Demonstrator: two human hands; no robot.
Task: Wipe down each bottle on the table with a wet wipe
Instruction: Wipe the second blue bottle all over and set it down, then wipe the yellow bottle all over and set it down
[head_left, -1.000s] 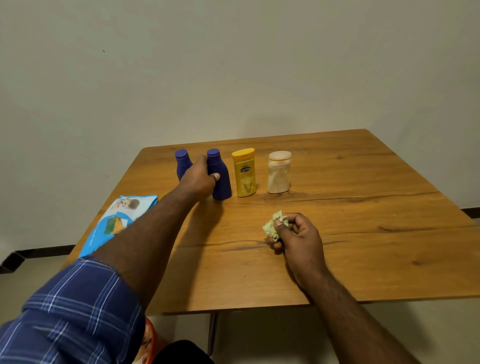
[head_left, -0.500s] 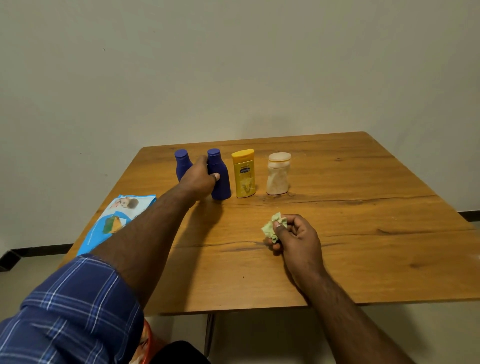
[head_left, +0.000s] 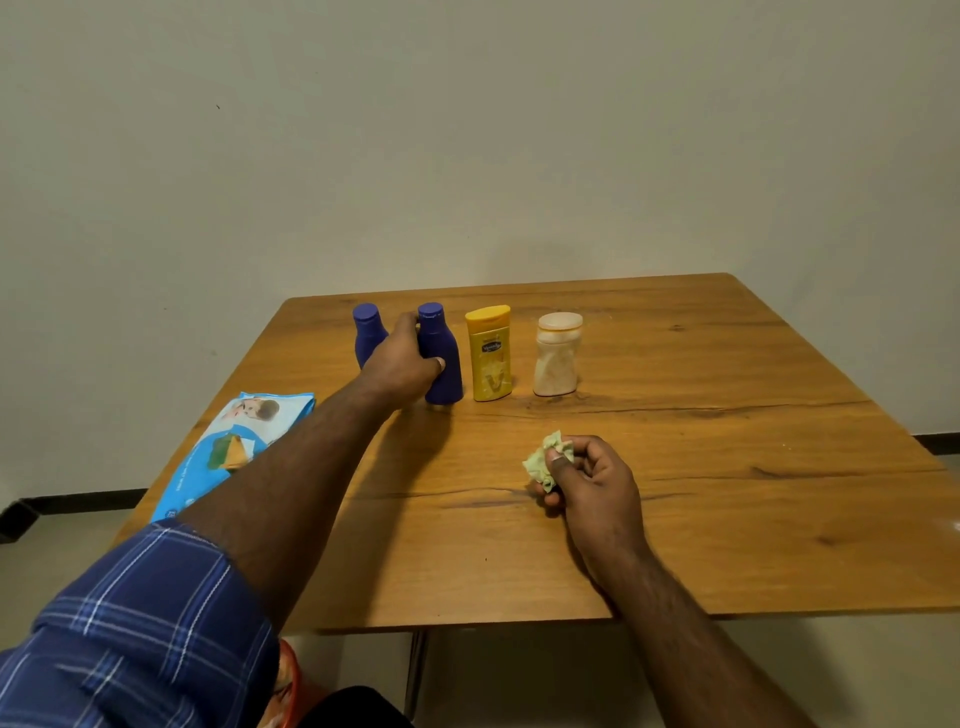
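Gripping 2nd blue bottle (head_left: 443, 358) w/ left hand (head_left: 402, 364), upright on table (head_left: 727, 493); right hand (head_left: 592, 483) pinches crumpled green wipe (head_left: 543, 460) nr table center.

Yellow bottle (head_left: 489, 354): dark oval logo on front label, script inside too small to read; fainter print below also illegible. Blue wipes pack (head_left: 228, 448) at left counter edge: picture of baby and green-orange graphic on top, line of small white lettering along near side, not legible; small round mark near its lower corner, unreadable. Two blue bottles and pale bottle: no readable text on faces shown.
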